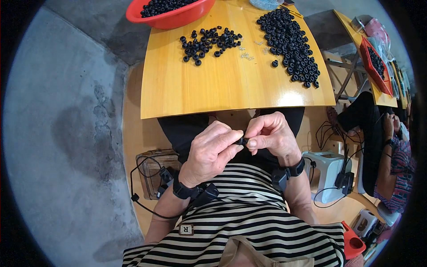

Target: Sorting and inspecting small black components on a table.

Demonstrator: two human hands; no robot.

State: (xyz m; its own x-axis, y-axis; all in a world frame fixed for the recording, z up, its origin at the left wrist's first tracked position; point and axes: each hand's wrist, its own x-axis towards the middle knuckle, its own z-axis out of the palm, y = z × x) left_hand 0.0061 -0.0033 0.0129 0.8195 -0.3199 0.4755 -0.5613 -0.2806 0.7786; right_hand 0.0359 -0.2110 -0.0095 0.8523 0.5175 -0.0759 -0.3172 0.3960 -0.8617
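Just past the near edge of the table, over my lap, both hands meet at a small black round part [241,141]. My left hand [210,149] pinches it between thumb and fingers. The thumb and forefinger of my right hand [275,137] press together against its right side; whatever lies between those fingertips is too small to make out. Similar black ring-shaped parts form a loose group [209,43] at the table's left and a thicker pile [291,49] at its right. Tiny clear pieces [247,56] lie scattered between them.
A red basin [178,18] of black parts overhangs the yellow wooden table [200,89] at the far left. A light-blue container [265,4] stands at the back. On the right are a white stool [327,171] with cables, a red basket [376,66] and a seated person [393,164].
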